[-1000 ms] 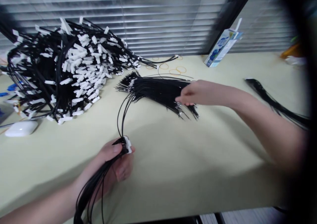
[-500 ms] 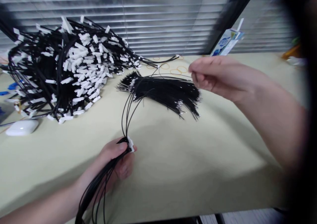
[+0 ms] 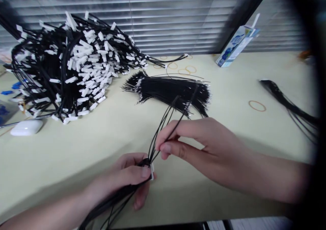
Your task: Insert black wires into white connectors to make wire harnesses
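Note:
My left hand (image 3: 128, 177) is closed on a small white connector (image 3: 152, 171) with a bundle of black wires trailing back along my wrist. My right hand (image 3: 203, 145) pinches a thin black wire (image 3: 169, 116) just above that connector, thumb and forefinger pressed together. Several loose black wires rise from the connector toward a flat bundle of cut black wires (image 3: 173, 89) lying on the pale table (image 3: 193, 196) behind my hands.
A big heap of black wires with white connectors (image 3: 68, 63) fills the back left. A white mouse (image 3: 26, 127) lies at the left edge. Rubber bands (image 3: 257, 105) lie scattered, a small carton (image 3: 235, 46) leans at the blinds, more black wires (image 3: 290, 104) lie right.
My right hand left the cut wire bundle, lifted a wire and came down to the connector. My left hand shifted slightly right and nearer with the connector.

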{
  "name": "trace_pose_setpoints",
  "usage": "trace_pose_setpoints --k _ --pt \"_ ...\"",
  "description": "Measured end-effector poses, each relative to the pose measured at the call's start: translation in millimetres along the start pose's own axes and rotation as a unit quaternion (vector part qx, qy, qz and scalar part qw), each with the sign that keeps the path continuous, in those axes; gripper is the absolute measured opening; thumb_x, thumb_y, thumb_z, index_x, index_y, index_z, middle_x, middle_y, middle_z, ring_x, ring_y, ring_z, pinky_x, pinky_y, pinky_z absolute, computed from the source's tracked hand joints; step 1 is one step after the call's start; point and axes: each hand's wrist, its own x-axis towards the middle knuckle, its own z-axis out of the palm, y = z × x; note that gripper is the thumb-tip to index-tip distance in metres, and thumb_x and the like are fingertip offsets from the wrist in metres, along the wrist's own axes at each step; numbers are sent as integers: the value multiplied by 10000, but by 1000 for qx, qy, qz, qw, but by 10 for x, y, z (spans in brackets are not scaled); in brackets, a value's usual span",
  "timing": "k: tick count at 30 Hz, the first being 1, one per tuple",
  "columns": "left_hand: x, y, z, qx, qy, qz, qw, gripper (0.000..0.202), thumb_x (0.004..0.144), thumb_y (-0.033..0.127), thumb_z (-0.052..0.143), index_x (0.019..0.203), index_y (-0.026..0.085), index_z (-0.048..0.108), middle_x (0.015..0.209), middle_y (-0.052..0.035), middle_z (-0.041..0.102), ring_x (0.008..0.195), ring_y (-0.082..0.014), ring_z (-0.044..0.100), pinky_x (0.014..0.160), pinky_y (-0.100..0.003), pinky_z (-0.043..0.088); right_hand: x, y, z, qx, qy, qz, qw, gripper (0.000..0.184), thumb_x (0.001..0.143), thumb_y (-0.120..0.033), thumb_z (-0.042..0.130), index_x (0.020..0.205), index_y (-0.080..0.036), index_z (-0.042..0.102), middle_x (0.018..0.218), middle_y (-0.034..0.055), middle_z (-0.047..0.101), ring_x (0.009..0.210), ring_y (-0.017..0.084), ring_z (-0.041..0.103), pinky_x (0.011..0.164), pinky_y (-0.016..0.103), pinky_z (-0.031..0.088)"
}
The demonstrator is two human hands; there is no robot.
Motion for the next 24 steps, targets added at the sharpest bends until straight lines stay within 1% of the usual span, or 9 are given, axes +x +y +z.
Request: trace_pose_setpoints --k 2,5,7,14,17,20,24 --pt "3 -12 -8 -13 -8 -2 1000 376 705 465 702 824 127 589 472 13 545 391 -67 467 433 -157 353 -21 25 14 -50 -13 -23 998 189 920 -291 429 858 -237 599 823 -125 617 753 -74 548 688 30 398" --pt "4 -12 -9 -13 -12 -1 1000 381 706 477 699 818 127 597 475 13 543 379 -66 459 437 -167 362 -24 48 34 -116 -23 -41 992 233 933 -313 396 877 -220 602 834 -102 614 770 -51 542 703 70 396" --pt "3 -6 -4 -12 -13 -4 1000 393 700 485 702 822 126 601 479 10 545 382 -68 458 437 -170 363 -19 46 47 -141 -22 -51 989 251 937 -314 386 889 -208 608 840 -88 612 786 -39 537 712 85 392" --pt "5 6 0 -4 -33 0 999 351 740 465 671 784 125 597 475 5 530 398 -73 458 452 -178 360 -34 37 59 -172 -33 -73 982 257 939 -262 375 930 -196 624 871 -70 609 798 -14 535 722 114 395" --pt "12 -12 -7 -8 -32 6 999 338 749 450 666 761 119 599 478 -2 540 399 -75 471 446 -174 363 -30 25 57 -193 -41 -82 977 284 946 -278 353 947 -190 623 915 -56 609 821 8 537 741 143 405" --pt "22 -32 -19 -15 -26 10 999 333 746 443 672 765 118 600 479 -8 556 391 -73 479 438 -165 363 -9 -1 53 -184 -77 -77 977 301 949 -281 338 941 -171 617 921 -36 602 843 29 531 774 169 416" --pt "33 -32 -34 -10 -40 12 999 329 772 435 647 719 114 596 471 -22 564 390 -71 488 437 -160 367 16 -23 49 -167 -126 -65 976 280 942 -280 355 932 -157 607 947 -11 591 889 41 521 800 178 416"
